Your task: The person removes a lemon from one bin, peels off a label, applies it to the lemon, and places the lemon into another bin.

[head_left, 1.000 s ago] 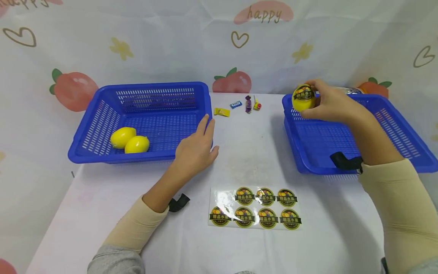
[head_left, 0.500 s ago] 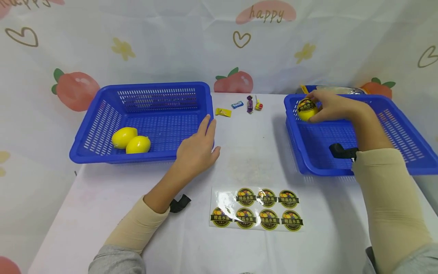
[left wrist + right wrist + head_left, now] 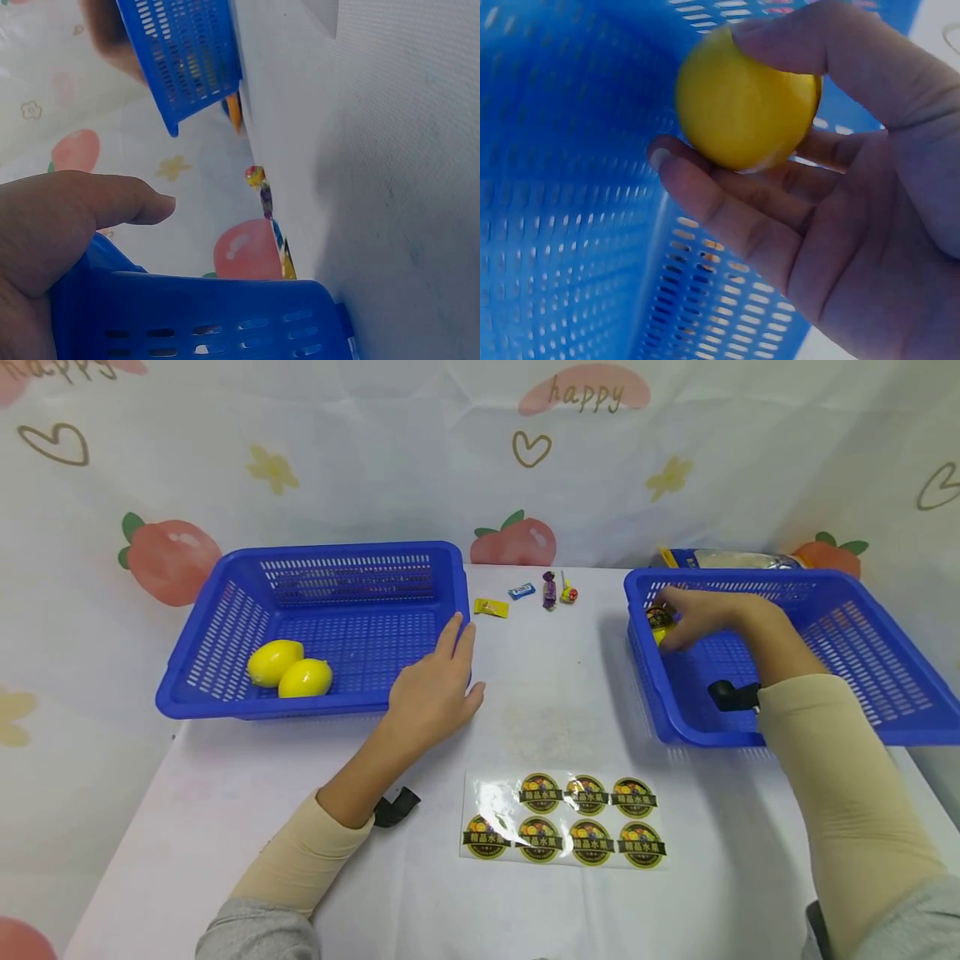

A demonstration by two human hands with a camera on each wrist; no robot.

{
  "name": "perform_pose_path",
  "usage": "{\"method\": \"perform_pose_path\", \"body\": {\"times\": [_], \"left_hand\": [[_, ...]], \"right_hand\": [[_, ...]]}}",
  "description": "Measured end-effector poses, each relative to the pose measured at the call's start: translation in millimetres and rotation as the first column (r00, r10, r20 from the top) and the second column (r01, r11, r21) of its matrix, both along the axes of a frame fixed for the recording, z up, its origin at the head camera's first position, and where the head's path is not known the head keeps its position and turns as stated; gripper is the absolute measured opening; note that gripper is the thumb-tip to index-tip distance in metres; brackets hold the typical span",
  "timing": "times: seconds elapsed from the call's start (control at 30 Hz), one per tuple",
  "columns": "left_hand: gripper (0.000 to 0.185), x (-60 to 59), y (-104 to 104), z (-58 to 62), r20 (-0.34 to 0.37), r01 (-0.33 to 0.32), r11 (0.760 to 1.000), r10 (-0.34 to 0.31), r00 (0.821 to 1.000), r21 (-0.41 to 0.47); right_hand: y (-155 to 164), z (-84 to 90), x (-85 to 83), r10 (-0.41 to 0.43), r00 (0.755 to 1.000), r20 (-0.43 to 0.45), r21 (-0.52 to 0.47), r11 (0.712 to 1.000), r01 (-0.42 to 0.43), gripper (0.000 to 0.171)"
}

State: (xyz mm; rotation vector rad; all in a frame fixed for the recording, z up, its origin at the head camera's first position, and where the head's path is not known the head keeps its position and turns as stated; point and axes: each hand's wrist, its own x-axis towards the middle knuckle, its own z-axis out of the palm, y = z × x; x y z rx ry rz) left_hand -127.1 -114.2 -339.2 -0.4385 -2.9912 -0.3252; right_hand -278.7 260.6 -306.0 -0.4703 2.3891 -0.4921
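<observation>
- Right now we see the right hand (image 3: 701,617) inside the right blue basket (image 3: 862,635), its thumb and fingers curled round a yellow lemon (image 3: 746,97) low in the near left corner.
- We see the left hand (image 3: 435,689) resting with relaxed, straight fingers against the right rim of the left blue basket (image 3: 225,610), which holds 2 lemons (image 3: 289,667).
- We count 7 round labels on the sticker sheet (image 3: 562,820) lying on the white table (image 3: 555,702) between the arms.
- Behind, near the cloth, we see 4 wrapped sweets (image 3: 525,593).
</observation>
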Motion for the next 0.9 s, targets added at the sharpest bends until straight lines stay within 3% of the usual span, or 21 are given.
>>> {"method": "perform_pose_path", "body": {"times": [0.27,0.57,0.9], "left_hand": [[0.078,0.9,0.7,-0.4,-0.007,-0.001,1.000,0.001,1.000,-0.006],[0.078,1.4,0.4,1.0,-0.010,0.004,1.000,-0.004,1.000,-0.001],[0.078,1.0,-0.2,0.0,-0.020,0.006,1.000,-0.006,1.000,-0.012]], "right_hand": [[-10.6,-0.9,5.8,0.066,0.995,-0.075,0.072,0.996,-0.060,0.070],[-6.5,-3.8,7.0,0.024,0.999,-0.041,-0.014,1.000,-0.025,0.064],[-8.3,-0.7,7.0,0.044,0.993,-0.108,0.089,0.995,-0.034,0.066]]}}
